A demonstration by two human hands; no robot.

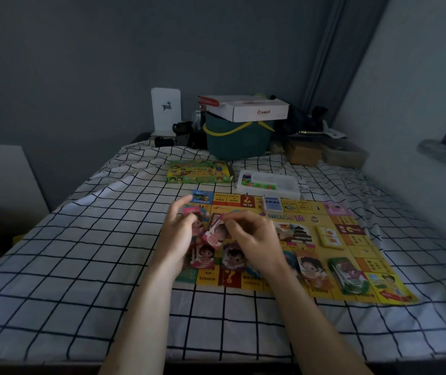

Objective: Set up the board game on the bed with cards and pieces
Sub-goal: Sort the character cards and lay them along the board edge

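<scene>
While right hand (251, 236) pinches character card (217, 231), left hand (178, 234) half-curled

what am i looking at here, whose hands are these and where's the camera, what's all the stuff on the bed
There is no machine: a person wears a camera on the head, looking down at their own two bare hands. A yellow game board lies on a checked bedsheet. The left hand holds some character cards, and the right hand pinches a character card between them. More picture cards lie on the board, with a green card stack to the right. Behind it lie the green game box and a white tray of small coloured pieces.
</scene>
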